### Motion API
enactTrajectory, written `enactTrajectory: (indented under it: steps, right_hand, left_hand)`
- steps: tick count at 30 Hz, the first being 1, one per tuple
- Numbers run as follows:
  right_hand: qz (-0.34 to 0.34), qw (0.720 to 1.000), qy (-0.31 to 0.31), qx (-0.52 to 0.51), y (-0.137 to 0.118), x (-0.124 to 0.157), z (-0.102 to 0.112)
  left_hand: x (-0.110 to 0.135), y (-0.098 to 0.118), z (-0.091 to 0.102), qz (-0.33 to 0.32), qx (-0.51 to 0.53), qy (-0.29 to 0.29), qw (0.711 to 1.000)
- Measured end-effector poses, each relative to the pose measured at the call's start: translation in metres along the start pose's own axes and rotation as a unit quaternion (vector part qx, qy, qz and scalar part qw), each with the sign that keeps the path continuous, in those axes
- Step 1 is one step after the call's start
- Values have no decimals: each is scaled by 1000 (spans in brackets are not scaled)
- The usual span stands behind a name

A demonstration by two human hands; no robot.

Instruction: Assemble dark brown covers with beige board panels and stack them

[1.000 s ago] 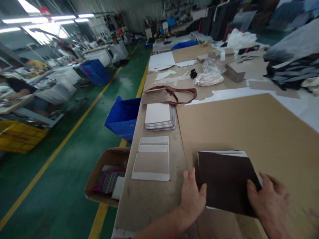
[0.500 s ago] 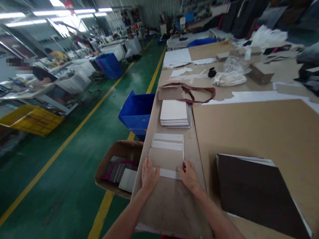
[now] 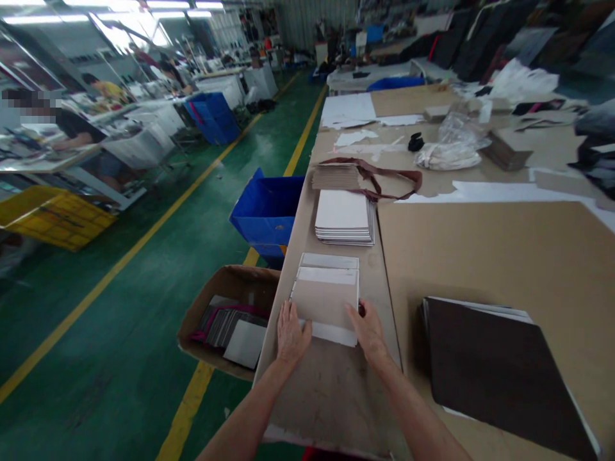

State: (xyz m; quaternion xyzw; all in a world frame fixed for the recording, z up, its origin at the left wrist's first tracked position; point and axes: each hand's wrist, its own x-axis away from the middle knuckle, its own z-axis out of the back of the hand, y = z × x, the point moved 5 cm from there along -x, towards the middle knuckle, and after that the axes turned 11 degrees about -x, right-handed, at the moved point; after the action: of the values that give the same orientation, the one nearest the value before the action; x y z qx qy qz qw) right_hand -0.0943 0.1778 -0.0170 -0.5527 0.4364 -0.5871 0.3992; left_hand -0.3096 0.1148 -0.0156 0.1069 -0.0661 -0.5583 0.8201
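Observation:
A small pile of grey and white boards [image 3: 325,296] lies near the table's left edge. My left hand [image 3: 291,332] rests on its near left corner, fingers stretched out flat. My right hand [image 3: 368,331] presses against the pile's near right corner, fingers extended along the edge. Neither hand has lifted anything. To the right lies a stack topped by a dark brown sheet [image 3: 500,371] on a large brown cardboard sheet [image 3: 504,256], away from both hands.
Beyond the pile sit a stack of white boards [image 3: 344,218] and a tan stack with a maroon strap [image 3: 369,177]. A cardboard box [image 3: 225,317] with cards and a blue bin [image 3: 266,211] stand on the green floor left of the table. People work at far-left benches.
One second ago both hands held the dark brown stack. They left it and moved left onto the grey and white pile, where they have stayed for the last half second.

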Motion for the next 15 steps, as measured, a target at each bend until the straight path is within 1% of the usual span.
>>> enactTrajectory:
  steps: [2, 4, 6, 7, 8, 9, 11, 13, 14, 15]
  right_hand:
    - [4, 999, -16, -38, -8, -3, -7]
    - [9, 997, -22, -75, -18, -4, -7]
    - [14, 994, -26, -104, -30, -1, 6]
    - [18, 993, -26, -113, -37, 2, 19]
    - [22, 993, -22, -118, -43, 8, 36]
    - [27, 992, -13, -120, -50, 14, 57]
    - [36, 992, 26, -115, -61, 30, 112]
    - [47, 990, 89, -101, -66, 45, 177]
    - [51, 987, 119, -92, -66, 51, 209]
    - [50, 984, 152, -73, -64, 56, 240]
  left_hand:
    - [1, -2, 5, 12, 18, 1, 1000]
    - [3, -1, 13, 25, 37, 8, 999]
    - [5, 6, 23, 38, 71, 20, 997]
    - [7, 13, 27, 53, 110, 24, 992]
    - [11, 21, 30, 68, 161, 25, 984]
    - [16, 33, 32, 83, 219, 19, 972]
    - [31, 69, 30, 91, 339, -19, 936]
    - [50, 118, 26, 62, 427, -95, 897]
    - [61, 145, 23, 35, 462, -153, 873]
    - [72, 170, 20, 14, 477, -196, 856]
